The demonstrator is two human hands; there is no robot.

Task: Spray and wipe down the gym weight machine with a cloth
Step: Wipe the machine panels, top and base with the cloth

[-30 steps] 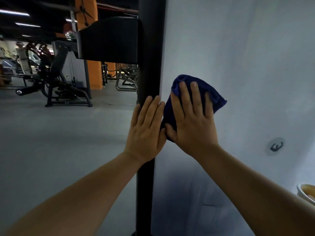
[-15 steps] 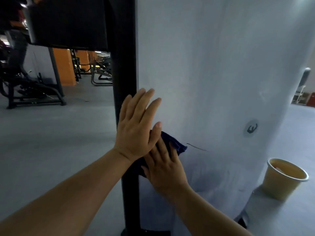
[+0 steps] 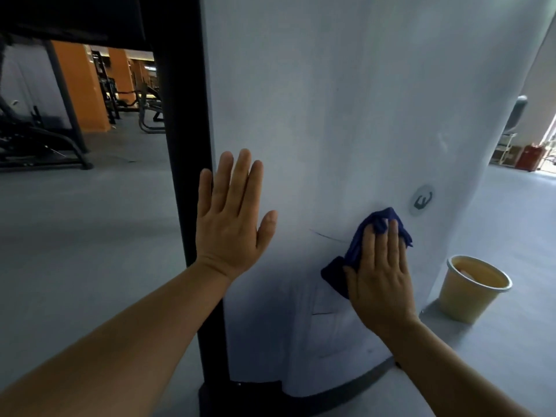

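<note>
Pressing flat under the right hand [image 3: 380,278], the blue cloth [image 3: 365,236] lies against the pale grey panel [image 3: 331,100] of the weight machine, low on its right side; bunched folds stick out past the fingertips and a corner shows left of the thumb. That grip is open, the fingers straight on the cloth, not curled round it. Just above and right of the cloth sits a small round emblem [image 3: 422,200] with a dark mark that cannot be read. A thin dark scratch [image 3: 328,236] runs left of the cloth. The left hand [image 3: 231,218] rests with its palm on the panel, fingers spread and straight, holding nothing, beside the black upright post [image 3: 183,130]. On the grey floor [image 3: 75,236] at the right stands a yellow bucket [image 3: 472,288]. Far left are orange pillars [image 3: 82,85] and dark exercise machines [image 3: 36,139].
</note>
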